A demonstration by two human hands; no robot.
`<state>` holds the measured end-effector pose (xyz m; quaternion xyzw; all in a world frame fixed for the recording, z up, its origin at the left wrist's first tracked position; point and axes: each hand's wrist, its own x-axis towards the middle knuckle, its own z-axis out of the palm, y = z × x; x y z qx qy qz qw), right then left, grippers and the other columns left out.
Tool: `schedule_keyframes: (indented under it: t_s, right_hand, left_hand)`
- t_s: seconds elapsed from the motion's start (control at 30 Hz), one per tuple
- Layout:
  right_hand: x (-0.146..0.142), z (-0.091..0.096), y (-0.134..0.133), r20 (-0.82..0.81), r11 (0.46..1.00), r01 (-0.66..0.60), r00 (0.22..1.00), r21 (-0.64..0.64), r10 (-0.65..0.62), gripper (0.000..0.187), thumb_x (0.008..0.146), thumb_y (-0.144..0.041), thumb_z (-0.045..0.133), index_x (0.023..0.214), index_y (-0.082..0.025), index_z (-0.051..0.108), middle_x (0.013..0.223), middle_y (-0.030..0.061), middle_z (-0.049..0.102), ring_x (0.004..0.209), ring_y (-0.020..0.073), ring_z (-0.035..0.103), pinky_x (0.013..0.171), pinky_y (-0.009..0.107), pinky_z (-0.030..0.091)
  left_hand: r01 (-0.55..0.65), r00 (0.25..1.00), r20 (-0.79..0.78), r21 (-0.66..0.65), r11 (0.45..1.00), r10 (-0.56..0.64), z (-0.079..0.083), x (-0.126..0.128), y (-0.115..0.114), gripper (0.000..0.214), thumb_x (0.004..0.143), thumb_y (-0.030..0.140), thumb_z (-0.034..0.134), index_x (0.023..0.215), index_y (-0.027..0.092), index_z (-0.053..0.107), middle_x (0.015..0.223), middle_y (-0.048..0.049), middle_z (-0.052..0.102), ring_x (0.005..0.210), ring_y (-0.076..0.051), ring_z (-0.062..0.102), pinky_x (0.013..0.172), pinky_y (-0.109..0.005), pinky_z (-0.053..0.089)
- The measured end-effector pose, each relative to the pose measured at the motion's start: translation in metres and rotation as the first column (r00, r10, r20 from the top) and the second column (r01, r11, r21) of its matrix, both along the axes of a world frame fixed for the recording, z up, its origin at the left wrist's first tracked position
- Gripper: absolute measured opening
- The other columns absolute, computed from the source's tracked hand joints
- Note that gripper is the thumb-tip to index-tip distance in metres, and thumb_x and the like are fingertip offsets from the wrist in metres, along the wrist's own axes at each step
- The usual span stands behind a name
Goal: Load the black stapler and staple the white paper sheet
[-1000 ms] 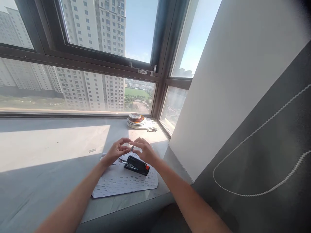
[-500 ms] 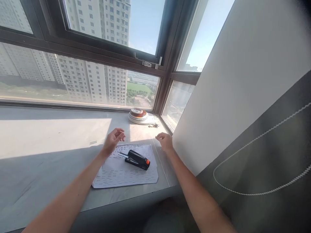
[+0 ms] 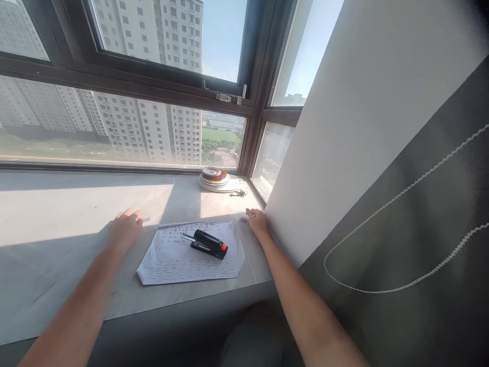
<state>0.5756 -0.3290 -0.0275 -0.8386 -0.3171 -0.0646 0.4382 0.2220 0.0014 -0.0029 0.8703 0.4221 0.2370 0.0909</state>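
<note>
A black stapler [image 3: 209,244] with an orange part lies opened on white paper sheets [image 3: 179,267] with writing and dashed marks. Its metal magazine points to the left. My left hand [image 3: 126,229], blurred by motion, is low over the sill to the left of the sheets, fingers loosely apart. By its fingertips lies a strip of staples [image 3: 146,219]. To the right of the sheets, my right hand [image 3: 257,221] rests near the wall, fingers bent and slightly parted. A small metallic strip [image 3: 243,219] shows just under its fingertips, seemingly on the sill.
A stack of round plates or lids [image 3: 214,179] stands in the window corner, with a small dark chain [image 3: 239,193] beside it. The sill [image 3: 49,285] ends at a front edge. A white slanted wall [image 3: 324,127] and a hanging bead cord [image 3: 367,291] are on the right.
My left hand has moved left, from above the sheets to the staple strip. My right hand stays by the wall, and a small metallic strip now shows under its fingers. The view has shifted slightly.
</note>
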Motion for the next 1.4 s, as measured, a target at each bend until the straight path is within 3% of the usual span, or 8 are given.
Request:
schedule_keyframes:
  t_s: [0.47,0.57,0.67,0.87,0.97,1.1,1.23,1.4]
  right_hand:
    - [-0.054,0.016,-0.018,-0.021,0.999,0.042,0.999,0.032,-0.041,0.029,0.09,-0.048,0.058,0.098,-0.021,0.066,0.092,0.011,0.068,0.082,0.0252,0.064,0.069,0.034,0.048]
    - [-0.101,0.026,-0.021,0.031,0.977,-0.194,0.981,0.088,0.192,0.035,0.1,-0.051,0.051,0.113,-0.022,0.064,0.108,0.0114,0.067,0.099,0.0264,0.065,0.084,0.039,0.052]
    - [-0.137,0.037,-0.019,0.101,0.83,-0.558,0.826,0.003,0.555,0.037,0.102,-0.051,0.054,0.129,-0.025,0.06,0.125,0.0098,0.064,0.113,0.026,0.061,0.093,0.04,0.051]
    - [-0.152,0.028,-0.013,0.187,0.77,-0.604,0.748,-0.203,0.636,0.032,0.1,-0.039,0.063,0.128,-0.024,0.058,0.114,0.0093,0.066,0.104,0.0265,0.06,0.09,0.041,0.049]
    - [-0.149,0.023,-0.013,0.16,0.77,-0.61,0.755,-0.185,0.636,0.029,0.099,-0.036,0.065,0.125,-0.024,0.059,0.109,0.0075,0.067,0.1,0.0253,0.059,0.088,0.039,0.048]
    - [-0.148,0.025,-0.015,0.102,0.777,-0.614,0.772,-0.137,0.628,0.027,0.098,-0.034,0.066,0.122,-0.024,0.06,0.107,0.0071,0.067,0.098,0.0244,0.06,0.085,0.037,0.048]
    - [-0.149,0.027,-0.016,0.094,0.788,-0.603,0.784,-0.124,0.614,0.022,0.097,-0.031,0.065,0.117,-0.023,0.061,0.105,0.0071,0.066,0.097,0.0239,0.06,0.082,0.035,0.048]
    - [-0.149,0.028,-0.016,0.085,0.785,-0.605,0.782,-0.13,0.617,0.016,0.097,-0.032,0.064,0.11,-0.023,0.062,0.1,0.0063,0.066,0.093,0.0236,0.059,0.078,0.034,0.047]
  left_hand:
    - [-0.033,0.997,-0.071,0.055,0.998,0.037,0.001,-0.004,-0.04,0.031,0.092,0.031,0.051,0.102,0.016,0.077,0.11,-0.0193,0.072,0.107,-0.039,0.064,0.088,-0.045,0.051]
    - [-0.026,0.999,-0.04,0.054,0.998,0.029,0.0,0.001,-0.042,0.02,0.09,0.023,0.054,0.091,0.017,0.073,0.101,-0.0178,0.072,0.104,-0.035,0.065,0.085,-0.041,0.051]
    - [-0.002,0.997,0.072,-0.005,1.0,0.002,-0.001,0.004,-0.043,0.015,0.089,0.02,0.054,0.095,0.018,0.068,0.094,-0.0145,0.074,0.096,-0.033,0.068,0.079,-0.039,0.051]
    - [0.193,0.887,0.441,-0.086,0.977,-0.137,0.008,0.009,-0.06,0.014,0.089,0.027,0.059,0.1,0.02,0.065,0.095,-0.0082,0.076,0.084,-0.023,0.073,0.077,-0.033,0.053]
    - [0.412,0.788,0.575,-0.23,0.882,-0.218,0.017,0.017,-0.077,0.026,0.087,0.028,0.06,0.111,0.019,0.067,0.091,-0.0063,0.075,0.076,-0.019,0.07,0.073,-0.031,0.053]
    - [0.671,0.669,0.691,-0.402,0.623,-0.274,0.02,0.029,-0.097,0.035,0.087,0.034,0.065,0.115,0.017,0.076,0.086,-0.0067,0.073,0.074,-0.017,0.064,0.073,-0.033,0.053]
    - [0.733,0.638,0.747,-0.514,0.445,-0.186,0.016,0.034,-0.106,0.03,0.08,0.037,0.077,0.103,0.019,0.083,0.099,-0.009,0.076,0.08,-0.017,0.065,0.084,-0.038,0.058]
    - [0.689,0.683,0.729,-0.63,0.358,-0.03,0.016,0.031,-0.1,0.029,0.08,0.034,0.082,0.104,0.018,0.083,0.104,-0.0116,0.077,0.101,-0.025,0.071,0.109,-0.048,0.055]
